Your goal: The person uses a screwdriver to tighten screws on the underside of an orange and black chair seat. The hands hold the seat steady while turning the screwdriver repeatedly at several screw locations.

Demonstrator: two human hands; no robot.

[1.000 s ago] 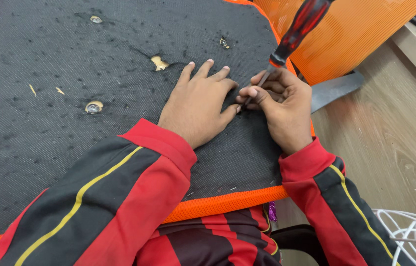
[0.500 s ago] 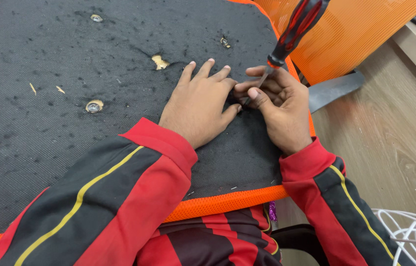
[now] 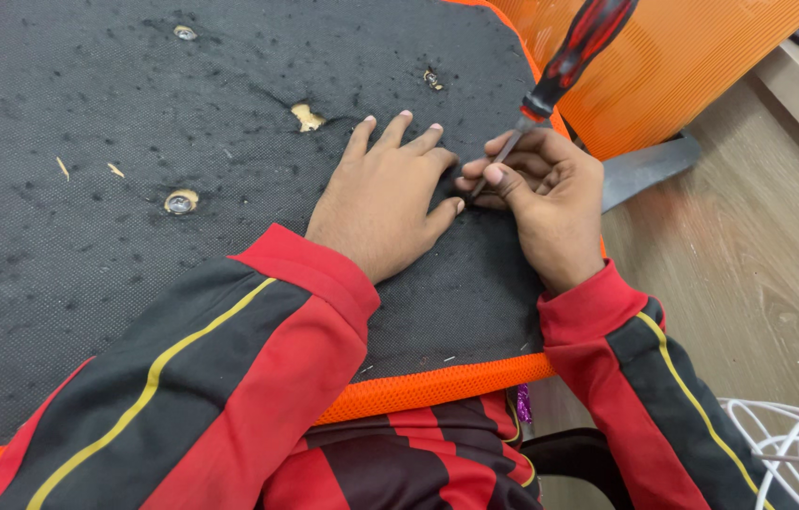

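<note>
An upturned chair seat point(image 3: 135, 123) with a black fabric underside and orange mesh edging fills the view. My left hand point(image 3: 382, 196) lies flat on the black fabric, fingers spread. Right beside it my right hand point(image 3: 543, 203) grips the metal shaft of a screwdriver point(image 3: 565, 66) with a red and black handle that slants up to the right. The tip is hidden between my two hands, pressed at the fabric.
Metal screw inserts point(image 3: 179, 201) and torn holes point(image 3: 306, 117) dot the fabric. An orange mesh chair back point(image 3: 692, 66) leans at the upper right over a grey metal part point(image 3: 645, 170). Wooden floor point(image 3: 749, 283) lies to the right, with white cables point(image 3: 787, 444) at the lower right.
The screwdriver handle and my right hand have shifted slightly up and to the right. My left hand stays flat in the same place.
</note>
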